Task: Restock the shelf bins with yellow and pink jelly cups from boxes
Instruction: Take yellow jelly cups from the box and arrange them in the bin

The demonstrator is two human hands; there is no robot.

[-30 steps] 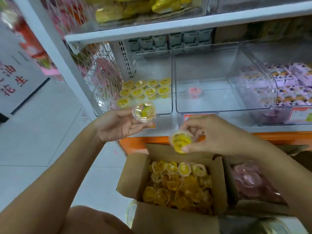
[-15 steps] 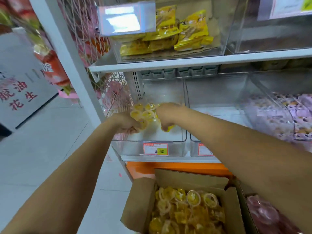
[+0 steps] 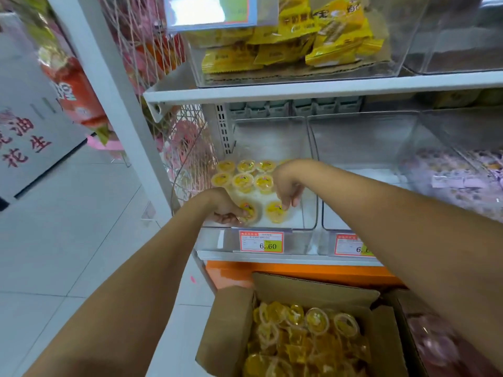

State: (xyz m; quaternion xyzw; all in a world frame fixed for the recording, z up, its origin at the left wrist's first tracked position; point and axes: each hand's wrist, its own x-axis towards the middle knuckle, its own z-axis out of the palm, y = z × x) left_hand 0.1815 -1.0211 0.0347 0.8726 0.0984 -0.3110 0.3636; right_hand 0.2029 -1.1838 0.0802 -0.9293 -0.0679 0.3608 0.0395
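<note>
In the left clear shelf bin [image 3: 313, 186], several yellow jelly cups [image 3: 245, 176] stand in rows at the back. My left hand [image 3: 224, 206] reaches into the bin's front left corner and grips a yellow jelly cup [image 3: 250, 212] that is low over the floor. My right hand [image 3: 288, 186] hangs beside it with loosely bent fingers. Its fingertips touch the rim of another yellow cup [image 3: 275, 213] standing on the bin floor. Below, an open cardboard box [image 3: 226, 322] is full of yellow cups [image 3: 304, 338]. A second box with pink cups [image 3: 446, 349] sits at its right.
A second clear bin [image 3: 359, 148] stands to the right, partly behind my right arm. Further right is a bin of purple packs [image 3: 462, 180]. Yellow snack bags [image 3: 299, 36] fill the shelf above. A wire rack [image 3: 187, 159] flanks the bin on the left. Price tags [image 3: 261, 242] line the shelf edge.
Both hands carried a yellow cup each from above the box up into the left bin and lowered them to its front. The right hand's cup now stands on the bin floor.
</note>
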